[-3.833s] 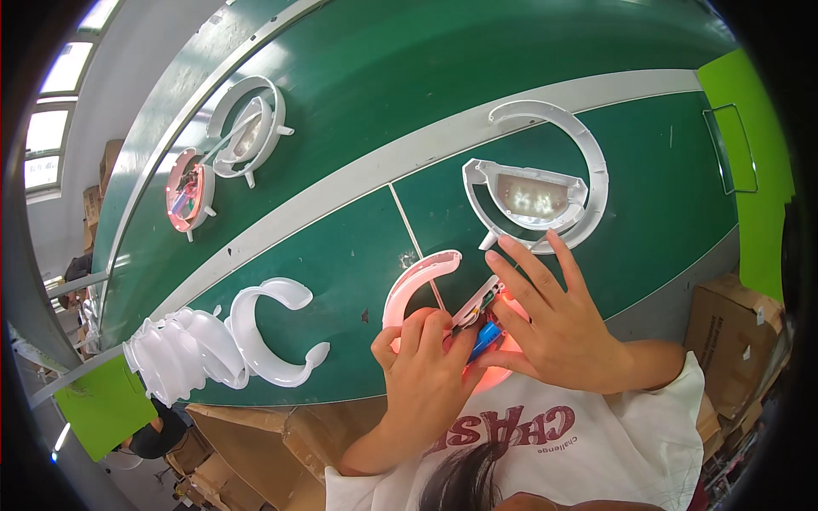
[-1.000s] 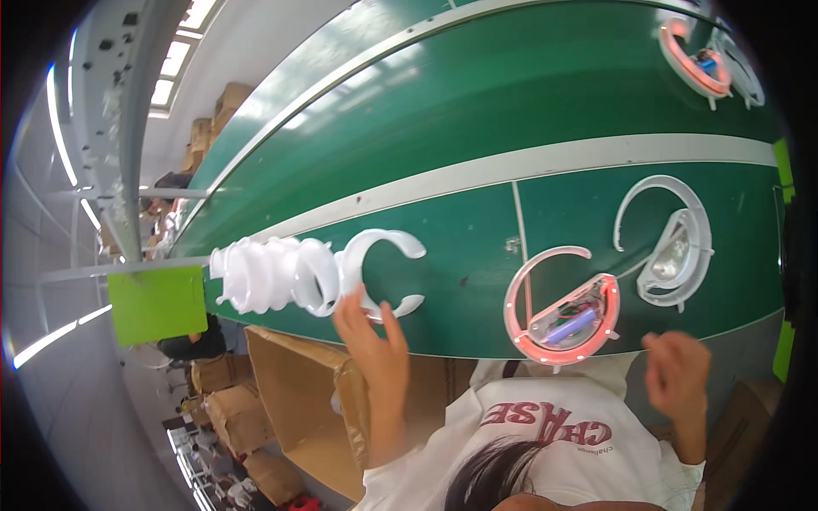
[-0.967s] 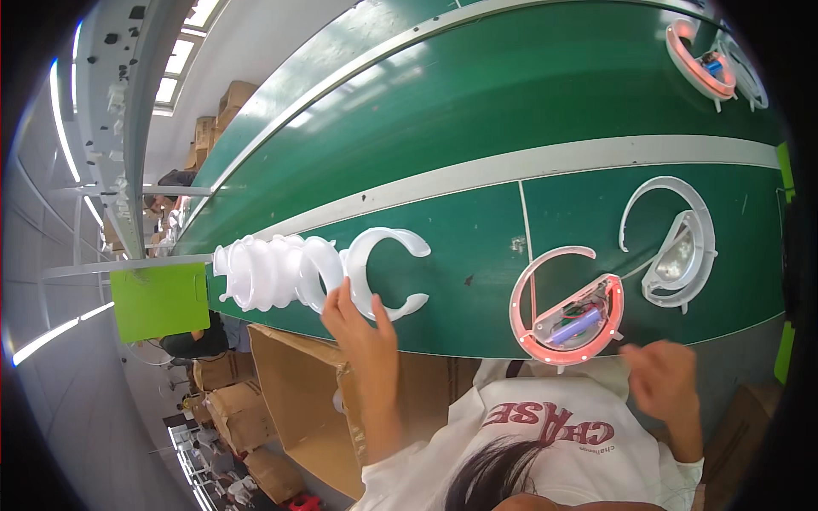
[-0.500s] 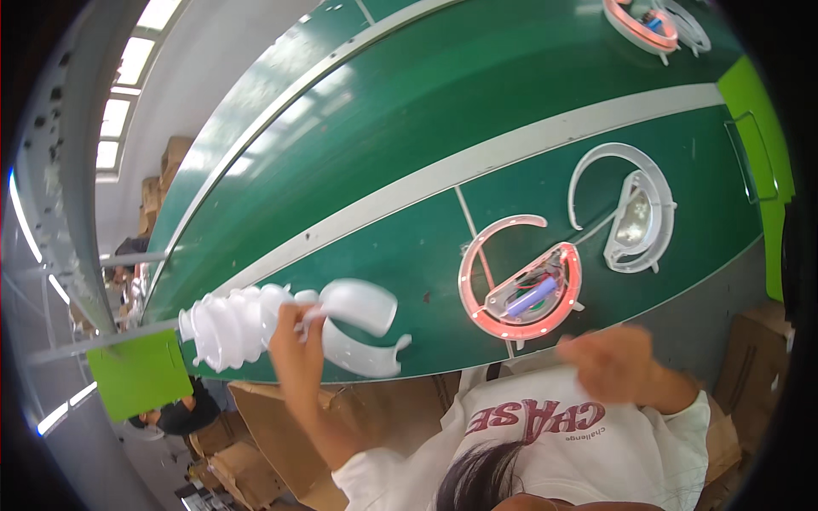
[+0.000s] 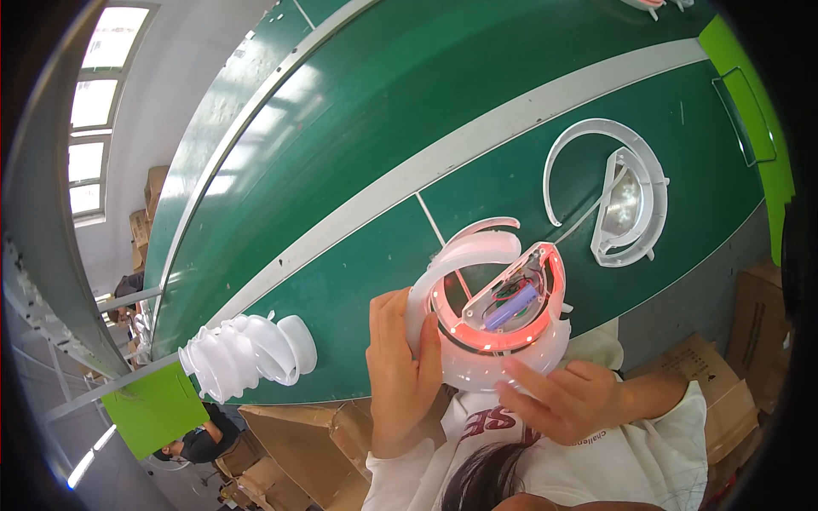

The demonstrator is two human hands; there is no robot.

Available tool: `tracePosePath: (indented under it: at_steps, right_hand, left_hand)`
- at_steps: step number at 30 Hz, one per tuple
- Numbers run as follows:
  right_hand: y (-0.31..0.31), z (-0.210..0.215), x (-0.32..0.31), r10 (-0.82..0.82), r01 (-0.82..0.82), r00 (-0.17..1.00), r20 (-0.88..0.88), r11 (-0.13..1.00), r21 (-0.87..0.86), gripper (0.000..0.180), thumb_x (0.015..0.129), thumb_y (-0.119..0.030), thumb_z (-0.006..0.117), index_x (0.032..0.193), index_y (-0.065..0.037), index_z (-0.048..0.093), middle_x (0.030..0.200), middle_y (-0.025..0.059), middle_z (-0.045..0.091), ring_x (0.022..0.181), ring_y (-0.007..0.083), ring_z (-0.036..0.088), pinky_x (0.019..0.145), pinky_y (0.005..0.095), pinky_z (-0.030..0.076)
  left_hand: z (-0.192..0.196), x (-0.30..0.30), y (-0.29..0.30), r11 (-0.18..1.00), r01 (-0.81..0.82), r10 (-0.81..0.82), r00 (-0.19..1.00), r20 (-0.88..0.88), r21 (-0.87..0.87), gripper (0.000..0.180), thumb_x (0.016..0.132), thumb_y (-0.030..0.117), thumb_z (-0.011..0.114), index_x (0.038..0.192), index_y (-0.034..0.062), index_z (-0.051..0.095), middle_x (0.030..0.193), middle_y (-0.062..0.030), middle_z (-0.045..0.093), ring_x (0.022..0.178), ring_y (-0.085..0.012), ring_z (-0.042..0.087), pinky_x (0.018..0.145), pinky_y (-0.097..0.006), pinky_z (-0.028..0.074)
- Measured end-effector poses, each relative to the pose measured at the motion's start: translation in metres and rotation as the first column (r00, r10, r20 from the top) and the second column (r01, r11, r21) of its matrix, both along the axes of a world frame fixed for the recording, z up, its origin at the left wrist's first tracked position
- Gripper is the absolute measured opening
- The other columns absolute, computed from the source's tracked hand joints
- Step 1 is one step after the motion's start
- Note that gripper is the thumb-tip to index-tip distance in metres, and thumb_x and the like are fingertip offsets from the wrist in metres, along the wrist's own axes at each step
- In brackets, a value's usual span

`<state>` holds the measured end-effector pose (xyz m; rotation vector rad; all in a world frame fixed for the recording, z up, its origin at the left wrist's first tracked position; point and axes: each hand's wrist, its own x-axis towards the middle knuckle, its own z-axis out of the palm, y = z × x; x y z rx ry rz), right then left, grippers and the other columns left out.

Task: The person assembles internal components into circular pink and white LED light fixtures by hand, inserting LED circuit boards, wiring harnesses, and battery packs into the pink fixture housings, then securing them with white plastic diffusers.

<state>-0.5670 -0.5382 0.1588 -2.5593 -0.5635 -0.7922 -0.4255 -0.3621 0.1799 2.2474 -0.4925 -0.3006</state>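
My left hand (image 5: 402,362) is closed on a white translucent C-shaped cover (image 5: 419,294), thumb inside the curve and fingers outside. The cover lies against a ring-shaped lamp part (image 5: 490,339) glowing red, with a purple cylinder (image 5: 511,308) and thin wires in its half-moon housing. Along the cover's lower edge, the fingers of my right hand (image 5: 569,399) rest with the fingertips and thumb gripping the rim. Cover and lit ring overlap near the table's front edge; whether they are joined I cannot tell.
A nested row of white covers (image 5: 247,353) lies at the left on the green table (image 5: 358,264). An unlit white ring part (image 5: 630,204) with a cable is at the right. Lime-green panels stand at both ends, and cardboard boxes (image 5: 298,443) are below the table.
My left hand has taken a C-shaped cover away from the stack and carried it right to the lit ring. My right hand has moved left and down to the cover's lower rim.
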Motion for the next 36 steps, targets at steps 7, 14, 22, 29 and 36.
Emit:
tracePosePath:
  at_steps: [7,14,22,29,36]
  right_hand:
    - [-0.001,-0.009,-0.003,-0.085,0.100,0.985,-0.149,0.990,0.095,0.025,0.085,-0.017,0.065,0.104,-0.004,0.074,0.110,0.0083,0.070,0.060,0.0096,0.050,0.057,0.0203,0.040]
    - [0.000,-0.018,0.005,-0.046,0.077,0.987,-0.156,0.978,0.195,0.026,0.084,-0.017,0.065,0.106,-0.006,0.073,0.101,0.0059,0.059,0.074,0.0127,0.060,0.073,0.0262,0.053]
    - [0.001,-0.020,0.007,-0.029,0.063,0.989,-0.148,0.971,0.232,0.025,0.083,-0.016,0.065,0.105,-0.006,0.072,0.100,0.0043,0.059,0.071,0.0119,0.056,0.069,0.0259,0.050]
    - [-0.006,-0.020,0.010,-0.041,0.083,0.985,-0.165,0.963,0.256,0.023,0.082,-0.015,0.067,0.103,-0.006,0.071,0.099,0.0028,0.058,0.071,0.0115,0.055,0.068,0.0250,0.050]
    - [-0.009,-0.018,0.013,0.014,0.030,0.987,-0.162,0.963,0.267,0.026,0.079,-0.014,0.068,0.101,-0.002,0.070,0.096,0.0048,0.057,0.073,0.0131,0.055,0.067,0.0255,0.050]
  left_hand:
    - [-0.019,0.008,-0.009,1.000,-0.007,0.003,0.989,-0.146,-0.025,0.028,0.095,0.001,0.059,0.123,0.0004,0.057,0.112,-0.0159,0.058,0.094,-0.0274,0.060,0.075,-0.034,0.048]
    - [-0.028,0.008,-0.013,0.996,-0.069,0.049,0.958,-0.284,-0.063,0.029,0.096,0.001,0.059,0.124,-0.0004,0.056,0.111,-0.0139,0.057,0.097,-0.0250,0.058,0.082,-0.033,0.047]
    - [-0.030,0.004,-0.012,0.999,0.012,-0.005,0.982,-0.191,0.033,0.035,0.097,0.001,0.055,0.132,-0.0016,0.049,0.116,-0.0166,0.056,0.099,-0.0278,0.060,0.087,-0.036,0.049]
    - [-0.015,0.010,-0.025,0.979,0.094,-0.043,0.964,-0.263,0.183,0.048,0.096,0.002,0.057,0.141,-0.0018,0.040,0.125,-0.0209,0.054,0.110,-0.0366,0.060,0.083,-0.045,0.052]
    - [0.003,0.012,-0.030,0.975,0.081,-0.164,0.890,0.425,0.206,0.055,0.083,0.007,0.075,0.135,0.0045,0.057,0.114,-0.0135,0.056,0.099,-0.0306,0.052,0.086,-0.039,0.045]
